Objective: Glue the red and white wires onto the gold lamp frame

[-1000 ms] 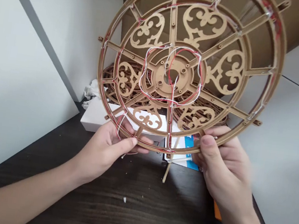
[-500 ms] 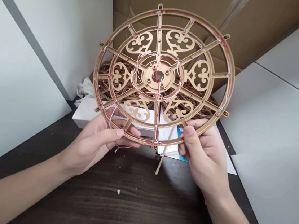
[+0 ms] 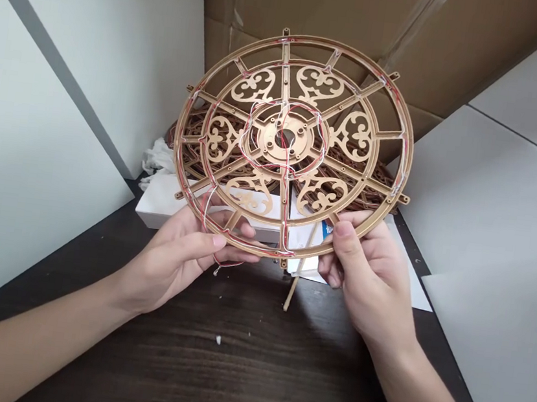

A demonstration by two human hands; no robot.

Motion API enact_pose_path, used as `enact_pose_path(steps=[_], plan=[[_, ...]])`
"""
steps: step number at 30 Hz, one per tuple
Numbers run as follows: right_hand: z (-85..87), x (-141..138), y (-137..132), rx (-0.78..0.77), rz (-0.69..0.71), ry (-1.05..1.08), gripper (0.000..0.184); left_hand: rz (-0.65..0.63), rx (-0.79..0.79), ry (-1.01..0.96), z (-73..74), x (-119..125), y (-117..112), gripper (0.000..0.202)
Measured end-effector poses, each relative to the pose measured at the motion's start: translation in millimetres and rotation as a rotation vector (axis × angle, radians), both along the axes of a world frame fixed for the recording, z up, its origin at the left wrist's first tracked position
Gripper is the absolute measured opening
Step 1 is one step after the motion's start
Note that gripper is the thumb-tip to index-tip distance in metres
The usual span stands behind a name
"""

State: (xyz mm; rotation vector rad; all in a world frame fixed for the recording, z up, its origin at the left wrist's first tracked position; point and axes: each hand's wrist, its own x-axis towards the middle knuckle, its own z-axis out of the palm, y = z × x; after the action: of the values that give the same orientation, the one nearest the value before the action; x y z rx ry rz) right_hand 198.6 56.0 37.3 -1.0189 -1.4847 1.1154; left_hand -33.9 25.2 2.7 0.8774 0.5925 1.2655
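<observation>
Both my hands hold a round gold lamp frame (image 3: 287,89) above the table, tilted with its far edge raised. It has spokes, two rings, scrollwork hearts and a hub with a hole. Red and white wires (image 3: 323,155) loop round the hub and run along the spokes and rings. My left hand (image 3: 179,249) grips the near-left rim, thumb on top and fingers beneath. A loose wire end (image 3: 217,271) dangles below these fingers. My right hand (image 3: 367,272) pinches the near-right rim between thumb and curled fingers.
Behind the frame, more wired gold frames (image 3: 384,176) lie in a pile. Under them are a white box (image 3: 150,209) and a white sheet (image 3: 415,284). A thin stick (image 3: 291,292) lies on the dark table (image 3: 247,374). Crumpled white tissue (image 3: 159,158), cardboard (image 3: 322,5) and white panels (image 3: 507,211) surround the spot.
The lamp frame has tipped flatter, its far edge dropping lower in view. Both hands keep their grips on the rim. The view has shifted slightly.
</observation>
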Motion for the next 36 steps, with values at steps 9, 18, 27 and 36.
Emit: enact_pose_path(steps=[9, 18, 27, 36], plan=[[-4.5, -9, -9, 0.012, -0.036, 0.043, 0.02, -0.013, -0.056, -0.082, -0.2, 10, -9, 0.023], [-9.6, -16, -18, 0.208, -0.09, -0.071, 0.011, 0.057, -0.137, 0.001, -0.4, 16, -8, 0.034], [-11.2, -17, -24, 0.205, -0.058, -0.07, 0.008, 0.11, -0.162, 0.05, 7.3, 15, -7, 0.018], [-13.9, -17, -22, 0.144, -0.01, -0.011, 0.009, 0.129, -0.177, 0.026, 9.9, 12, -6, 0.029]])
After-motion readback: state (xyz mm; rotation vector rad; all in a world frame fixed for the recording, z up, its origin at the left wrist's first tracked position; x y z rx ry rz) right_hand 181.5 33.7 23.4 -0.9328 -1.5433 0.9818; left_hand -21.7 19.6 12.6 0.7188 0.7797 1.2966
